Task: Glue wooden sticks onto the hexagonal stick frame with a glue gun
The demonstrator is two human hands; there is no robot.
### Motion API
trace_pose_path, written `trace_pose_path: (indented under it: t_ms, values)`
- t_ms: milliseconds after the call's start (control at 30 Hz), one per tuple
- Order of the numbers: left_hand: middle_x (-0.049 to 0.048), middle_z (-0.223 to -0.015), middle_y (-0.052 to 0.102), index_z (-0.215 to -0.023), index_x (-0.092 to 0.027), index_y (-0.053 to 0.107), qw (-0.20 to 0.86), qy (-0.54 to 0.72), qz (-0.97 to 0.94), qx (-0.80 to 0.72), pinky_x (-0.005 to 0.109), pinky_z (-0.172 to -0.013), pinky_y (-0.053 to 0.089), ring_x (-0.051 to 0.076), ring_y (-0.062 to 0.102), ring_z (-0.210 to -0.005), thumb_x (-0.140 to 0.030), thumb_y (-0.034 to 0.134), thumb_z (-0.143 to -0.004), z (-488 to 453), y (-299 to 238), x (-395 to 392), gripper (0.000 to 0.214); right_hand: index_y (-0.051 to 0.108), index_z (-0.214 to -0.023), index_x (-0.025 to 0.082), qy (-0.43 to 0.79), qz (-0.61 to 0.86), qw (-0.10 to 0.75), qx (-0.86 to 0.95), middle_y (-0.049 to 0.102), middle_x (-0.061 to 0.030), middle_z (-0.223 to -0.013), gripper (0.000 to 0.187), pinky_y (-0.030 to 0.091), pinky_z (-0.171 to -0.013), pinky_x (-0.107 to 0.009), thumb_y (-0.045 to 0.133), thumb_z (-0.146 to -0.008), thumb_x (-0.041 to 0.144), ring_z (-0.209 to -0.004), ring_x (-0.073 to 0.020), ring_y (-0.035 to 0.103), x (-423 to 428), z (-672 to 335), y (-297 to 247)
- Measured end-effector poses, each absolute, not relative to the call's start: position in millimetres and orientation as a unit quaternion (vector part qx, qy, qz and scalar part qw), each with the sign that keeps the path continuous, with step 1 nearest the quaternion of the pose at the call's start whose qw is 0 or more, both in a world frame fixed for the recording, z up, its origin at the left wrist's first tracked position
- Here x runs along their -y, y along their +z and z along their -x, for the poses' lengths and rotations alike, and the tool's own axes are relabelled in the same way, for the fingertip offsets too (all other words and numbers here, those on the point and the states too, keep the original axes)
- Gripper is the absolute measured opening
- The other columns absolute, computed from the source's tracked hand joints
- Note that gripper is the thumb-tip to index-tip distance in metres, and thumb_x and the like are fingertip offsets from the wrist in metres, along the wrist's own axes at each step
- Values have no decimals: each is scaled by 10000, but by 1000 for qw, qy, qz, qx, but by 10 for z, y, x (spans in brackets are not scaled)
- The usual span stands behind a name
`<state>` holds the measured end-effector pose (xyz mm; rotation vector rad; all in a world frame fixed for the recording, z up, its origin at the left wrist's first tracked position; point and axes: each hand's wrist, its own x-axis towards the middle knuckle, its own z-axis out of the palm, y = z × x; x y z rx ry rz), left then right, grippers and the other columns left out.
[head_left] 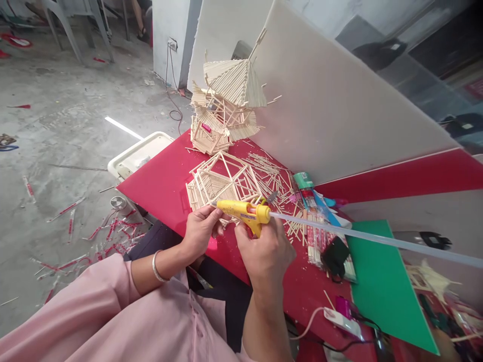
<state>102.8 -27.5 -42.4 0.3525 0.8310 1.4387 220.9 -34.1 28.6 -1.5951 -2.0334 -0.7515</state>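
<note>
My right hand [267, 254] is wrapped around the grip of a yellow hot glue gun [241, 210], its nozzle pointing left. A long translucent glue stick [362, 239] runs out of the gun's back toward the right edge. My left hand [202, 229] is closed in a pinch right by the nozzle; what lies between its fingertips is too small to make out. Just beyond both hands, a framework of thin wooden sticks [226, 176] rests on the red tabletop [158, 186], partly hidden by the gun and fingers.
Behind stands a tiered pagoda-like stick model [236, 85]. Loose sticks [267, 171] lie scattered to its right. Packs of sticks [317, 234], a black object [335, 257], a green board [388, 286] and a white power strip [341, 322] are on the right. Red wrapper scraps [116, 236] litter the floor.
</note>
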Motion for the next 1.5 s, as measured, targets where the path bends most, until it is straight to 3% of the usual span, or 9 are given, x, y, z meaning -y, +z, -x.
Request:
trace_pose_path:
  t_ms: [433,867,1100,1500]
  values:
    - [39,-680,737,-728,-138,684,664,634,-149,-367,168,-347,322,59,527,-363,-545,846,-652,-1029,-422,267,445,626,-863,179,-251,594,218,733,626,-50,-770,147,340,-522,-289,572,-815,307,-629,-187,578,331,-2217,251]
    - [45,-660,726,-684,-124,662,676,615,-127,-386,167,-343,305,53,508,-353,-583,884,-556,-1000,-299,260,526,637,-844,173,-255,605,255,710,650,-52,-757,210,367,-528,-294,621,-823,382,-603,-187,584,335,-2278,253]
    - [27,-631,706,-715,-126,666,673,614,-129,-393,176,-349,310,56,501,-364,-565,888,-562,-996,-296,258,515,634,-863,185,-290,626,220,690,640,-53,-768,160,322,-503,-293,616,-808,334,-616,-188,575,423,-2466,307]
    - [6,-574,672,-694,-131,645,660,621,-123,-404,174,-338,301,56,487,-359,-511,901,-566,-1009,-258,248,475,646,-802,189,-263,662,245,657,632,-63,-719,168,406,-562,-295,613,-850,347,-652,-208,608,586,-2521,68]
